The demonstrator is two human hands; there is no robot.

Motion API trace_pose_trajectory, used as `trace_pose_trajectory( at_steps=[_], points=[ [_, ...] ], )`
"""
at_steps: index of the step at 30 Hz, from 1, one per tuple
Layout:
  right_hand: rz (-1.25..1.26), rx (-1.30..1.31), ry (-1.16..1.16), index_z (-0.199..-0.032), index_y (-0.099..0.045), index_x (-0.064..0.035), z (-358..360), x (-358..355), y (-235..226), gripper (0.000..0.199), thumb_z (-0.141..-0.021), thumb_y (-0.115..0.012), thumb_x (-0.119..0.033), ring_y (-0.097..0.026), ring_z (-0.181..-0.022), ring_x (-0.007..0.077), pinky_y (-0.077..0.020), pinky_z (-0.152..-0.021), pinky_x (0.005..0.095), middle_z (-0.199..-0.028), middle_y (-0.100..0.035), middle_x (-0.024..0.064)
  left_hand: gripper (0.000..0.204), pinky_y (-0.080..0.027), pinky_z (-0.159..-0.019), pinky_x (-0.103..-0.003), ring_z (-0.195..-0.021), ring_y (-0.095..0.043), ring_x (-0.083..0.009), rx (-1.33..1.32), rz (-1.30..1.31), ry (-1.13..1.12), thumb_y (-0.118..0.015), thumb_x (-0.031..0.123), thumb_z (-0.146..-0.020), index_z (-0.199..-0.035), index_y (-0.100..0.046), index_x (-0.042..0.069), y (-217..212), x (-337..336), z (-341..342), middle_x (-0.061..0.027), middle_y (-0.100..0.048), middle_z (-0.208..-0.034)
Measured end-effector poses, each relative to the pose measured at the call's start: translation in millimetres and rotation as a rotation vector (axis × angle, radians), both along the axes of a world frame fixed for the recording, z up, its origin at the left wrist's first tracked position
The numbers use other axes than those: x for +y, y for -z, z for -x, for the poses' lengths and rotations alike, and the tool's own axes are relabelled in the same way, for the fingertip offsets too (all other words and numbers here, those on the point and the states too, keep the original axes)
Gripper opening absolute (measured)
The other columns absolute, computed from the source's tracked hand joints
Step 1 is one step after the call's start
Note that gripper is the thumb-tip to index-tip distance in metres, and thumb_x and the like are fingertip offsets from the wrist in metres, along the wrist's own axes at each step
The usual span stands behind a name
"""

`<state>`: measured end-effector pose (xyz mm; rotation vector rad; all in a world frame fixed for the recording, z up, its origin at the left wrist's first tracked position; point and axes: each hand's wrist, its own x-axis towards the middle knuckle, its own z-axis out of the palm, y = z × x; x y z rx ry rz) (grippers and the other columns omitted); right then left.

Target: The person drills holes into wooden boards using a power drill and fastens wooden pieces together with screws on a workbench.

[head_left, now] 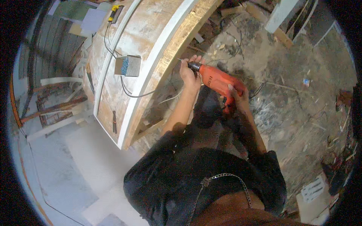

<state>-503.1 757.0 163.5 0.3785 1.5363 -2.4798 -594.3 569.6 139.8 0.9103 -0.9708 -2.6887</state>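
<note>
A red power drill [217, 78] with a black chuck is held in front of me, its thin bit pointing up and left toward the wooden edge of a curved workpiece [162, 64]. My right hand [238, 96] is wrapped round the drill's rear handle. At the front, my left hand [190, 75] cups the chuck, with the thumb beside the bit and some fingertips showing behind. The bit's tip appears close to the wooden edge; whether they touch I cannot tell.
On the curved panel rest an open box [132, 67] of small blue pieces, a narrow dark tool [114, 121] and a yellow-and-black object [113, 14]. A black cable [130, 95] crosses the panel. Wood scraps [335, 154] litter the dirty floor at right.
</note>
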Motion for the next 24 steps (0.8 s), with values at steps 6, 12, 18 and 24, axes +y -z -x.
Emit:
trace_pose_trajectory(
  at_steps=[6,12,18,24],
  points=[
    [0.223,-0.299,0.013,-0.113,-0.049,-0.0014,16.5,-67.3,88.3,0.042,-0.081,-0.064,-0.024,-0.057,-0.088,0.0182,-0.0466,-0.078,0.0318,-0.097,-0.058,0.0091,0.038,-0.041,-0.095,-0.053,-0.114,-0.045,-0.0360,-0.087,0.127,0.127,-0.019,0.032,-0.097,-0.121,-0.025,0.002,53.8,-68.0,30.0,-0.0204,-0.043,-0.126],
    [0.056,-0.322,0.105,-0.117,-0.048,-0.0025,10.1,-127.9,144.1,0.045,-0.079,-0.066,-0.019,-0.055,-0.095,0.0185,-0.0431,-0.086,0.0329,-0.102,-0.058,0.0092,0.048,-0.043,-0.092,-0.044,-0.109,-0.049,-0.0330,-0.245,0.226,0.201,-0.022,0.033,-0.097,-0.120,-0.039,-0.004,102.7,-118.1,37.2,-0.0211,-0.050,-0.118],
    [0.111,-0.304,0.055,-0.116,-0.050,-0.0017,18.8,-156.8,150.8,0.045,-0.078,-0.067,-0.017,-0.056,-0.093,0.0162,-0.0442,-0.083,0.0299,-0.105,-0.058,0.0054,0.043,-0.042,-0.092,-0.043,-0.105,-0.053,-0.0298,-0.212,0.407,0.318,-0.033,0.034,-0.095,-0.115,-0.045,-0.003,109.7,-155.5,37.9,-0.0186,-0.054,-0.113],
    [0.260,-0.558,0.090,-0.115,-0.050,-0.0028,14.7,-169.1,156.6,0.044,-0.078,-0.067,-0.019,-0.056,-0.090,0.0159,-0.0458,-0.079,0.0294,-0.102,-0.058,0.0053,0.038,-0.045,-0.087,-0.040,-0.103,-0.054,-0.0275,-0.134,0.492,0.321,-0.039,0.033,-0.094,-0.109,-0.047,-0.001,116.5,-166.4,31.5,-0.0158,-0.055,-0.113]
  ],
)
